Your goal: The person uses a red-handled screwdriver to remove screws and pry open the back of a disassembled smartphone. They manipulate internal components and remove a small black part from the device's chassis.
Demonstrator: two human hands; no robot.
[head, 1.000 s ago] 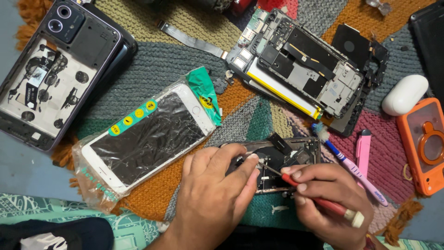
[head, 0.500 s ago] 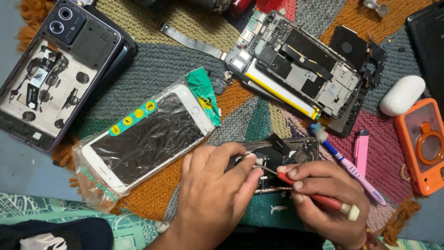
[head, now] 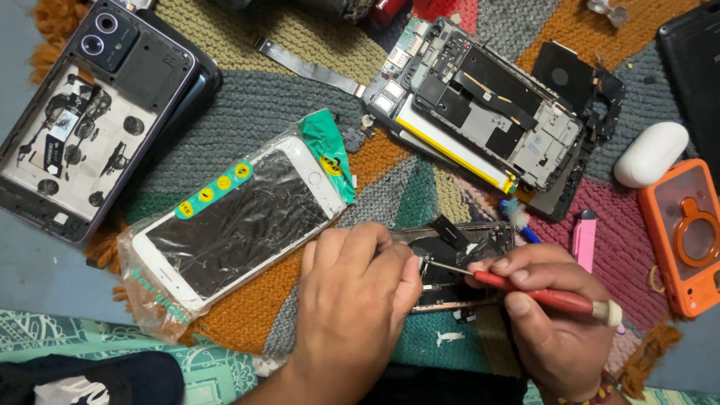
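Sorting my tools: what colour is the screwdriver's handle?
The screwdriver has a red handle with a whitish end cap, clearest in the head view, held in the right hand.

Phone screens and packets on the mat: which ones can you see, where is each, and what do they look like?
Phone screen: left of the left hand, white frame, black cracked-looking glass, lying tilted.
Clear plastic packet: wraps that screen, with a green top flap.
Sticker strip: on the packet's upper left edge, green with yellow round dots.
Black-and-white pictures: inside the clear phone back cover, far left.
No lit screens anywhere.
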